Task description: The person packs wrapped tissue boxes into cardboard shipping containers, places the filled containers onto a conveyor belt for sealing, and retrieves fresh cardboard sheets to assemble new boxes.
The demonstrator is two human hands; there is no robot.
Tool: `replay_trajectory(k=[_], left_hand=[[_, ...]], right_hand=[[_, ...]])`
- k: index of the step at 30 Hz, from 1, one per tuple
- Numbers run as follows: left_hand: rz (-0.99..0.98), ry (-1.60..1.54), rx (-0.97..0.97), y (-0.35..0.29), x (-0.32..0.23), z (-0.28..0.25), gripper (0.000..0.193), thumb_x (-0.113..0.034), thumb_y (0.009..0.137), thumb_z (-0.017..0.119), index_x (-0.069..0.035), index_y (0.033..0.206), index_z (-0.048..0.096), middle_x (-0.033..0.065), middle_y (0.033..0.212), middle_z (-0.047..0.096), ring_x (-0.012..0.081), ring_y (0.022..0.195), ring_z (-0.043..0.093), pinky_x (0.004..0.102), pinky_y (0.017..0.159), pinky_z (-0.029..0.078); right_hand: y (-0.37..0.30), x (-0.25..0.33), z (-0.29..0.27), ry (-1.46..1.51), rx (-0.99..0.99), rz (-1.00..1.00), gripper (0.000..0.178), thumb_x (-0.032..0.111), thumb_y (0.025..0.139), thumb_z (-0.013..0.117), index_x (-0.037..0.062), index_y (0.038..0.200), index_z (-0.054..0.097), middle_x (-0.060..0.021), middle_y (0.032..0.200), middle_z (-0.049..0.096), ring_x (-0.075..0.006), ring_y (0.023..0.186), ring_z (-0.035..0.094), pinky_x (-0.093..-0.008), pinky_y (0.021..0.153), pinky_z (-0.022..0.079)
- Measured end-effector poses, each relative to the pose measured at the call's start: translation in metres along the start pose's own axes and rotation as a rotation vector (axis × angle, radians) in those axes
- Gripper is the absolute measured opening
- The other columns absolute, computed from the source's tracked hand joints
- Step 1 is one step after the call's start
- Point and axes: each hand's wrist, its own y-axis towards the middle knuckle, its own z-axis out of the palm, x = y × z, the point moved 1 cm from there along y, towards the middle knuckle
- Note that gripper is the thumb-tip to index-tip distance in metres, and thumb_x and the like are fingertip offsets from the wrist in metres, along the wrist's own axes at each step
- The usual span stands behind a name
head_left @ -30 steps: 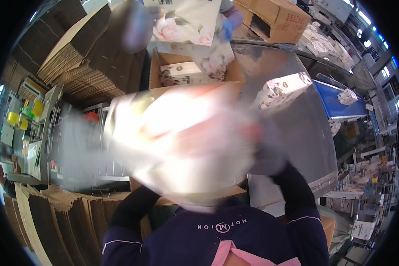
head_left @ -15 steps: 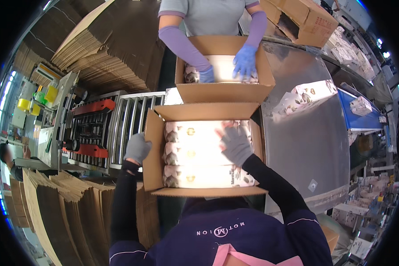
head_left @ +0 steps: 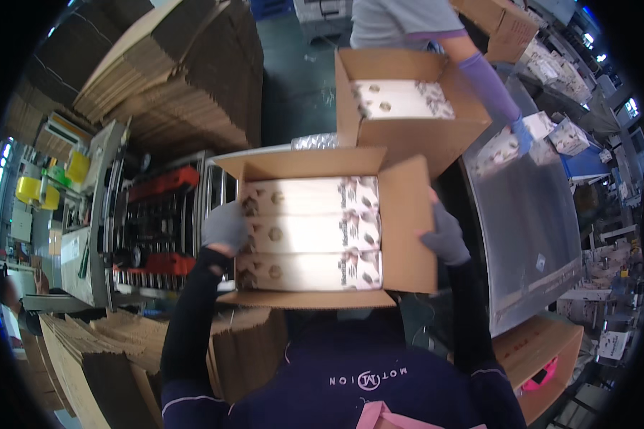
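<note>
In front of me an open cardboard box [head_left: 315, 299] holds three long white packs [head_left: 308, 234] with flower-patterned ends, lying side by side. My left hand [head_left: 224, 229], in a grey glove with bare fingertips, is closed at the box's left edge; its fingers are partly blurred. On the other side my right hand [head_left: 447, 234], gloved alike, grips the outer edge of the raised right flap [head_left: 408, 222]. Both hands are outside the packs.
Beyond stands a second open box [head_left: 415, 139] with similar packs. A co-worker's blue-gloved hand [head_left: 522, 134] reaches to packs on the metal table [head_left: 522, 236] at right. Left are a roller conveyor with red parts [head_left: 164, 186] and stacks of flat cardboard [head_left: 172, 79].
My right hand has left the packs and taken the right flap. The near box now sits further left in view. The co-worker has moved right, hands out of the far box.
</note>
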Motion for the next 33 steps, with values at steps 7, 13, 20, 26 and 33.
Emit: replay_trajectory(k=[7, 13, 20, 26, 33], left_hand=[[0.088, 0.035, 0.376, 0.039, -0.047, 0.030, 0.066, -0.062, 0.095, 0.041, -0.005, 0.089, 0.072, 0.0158, 0.091, 0.072, 0.0350, 0.086, 0.070, 0.0435, 0.075, 0.055], [0.108, 0.059, 0.490, 0.046, -0.036, 0.037, 0.064, -0.061, 0.095, 0.040, -0.006, 0.099, 0.073, 0.0136, 0.098, 0.072, 0.0345, 0.093, 0.069, 0.0433, 0.080, 0.054], [-0.163, 0.093, -0.539, 0.102, -0.004, -0.039, 0.052, -0.046, 0.093, 0.049, -0.005, 0.122, 0.060, 0.0137, 0.103, 0.062, 0.0319, 0.105, 0.053, 0.0500, 0.088, 0.040], [-0.377, 0.244, -0.358, -0.042, -0.011, 0.090, 0.053, -0.041, 0.093, 0.048, -0.020, 0.141, 0.051, 0.0248, 0.147, 0.037, 0.0455, 0.113, 0.048, 0.0570, 0.096, 0.035], [-0.190, -0.120, -0.377, 0.059, 0.017, 0.078, 0.043, -0.036, 0.091, 0.049, -0.021, 0.131, 0.057, 0.0157, 0.123, 0.052, 0.0367, 0.088, 0.057, 0.0504, 0.076, 0.044]], right_hand=[[0.064, 0.017, 0.157, -0.682, 0.690, -0.089, 0.106, 0.068, 0.084, 0.056, -0.0081, 0.150, 0.020, -0.0320, 0.156, 0.016, -0.0412, 0.148, 0.013, -0.0473, 0.120, 0.014], [0.086, 0.108, 0.165, -1.062, 1.140, -0.096, 0.099, 0.074, 0.081, 0.054, 0.0017, 0.146, 0.036, -0.0278, 0.153, 0.029, -0.0402, 0.145, 0.023, -0.0511, 0.114, 0.024], [0.069, -0.024, 0.167, -1.010, 0.018, -0.173, 0.093, 0.059, 0.085, 0.057, 0.0038, 0.153, 0.024, -0.0281, 0.154, 0.025, -0.0431, 0.144, 0.022, -0.0573, 0.114, 0.019], [0.041, -0.033, 0.158, -0.101, -0.448, 0.234, 0.077, 0.033, 0.097, 0.053, -0.0088, 0.150, 0.016, -0.0285, 0.152, 0.029, -0.0413, 0.139, 0.032, -0.0444, 0.114, 0.027], [0.017, -0.013, 0.217, 0.359, -0.461, 0.426, 0.067, 0.028, 0.103, 0.041, 0.0028, 0.155, 0.007, -0.0238, 0.152, 0.029, -0.0327, 0.135, 0.038, -0.0379, 0.112, 0.033]])
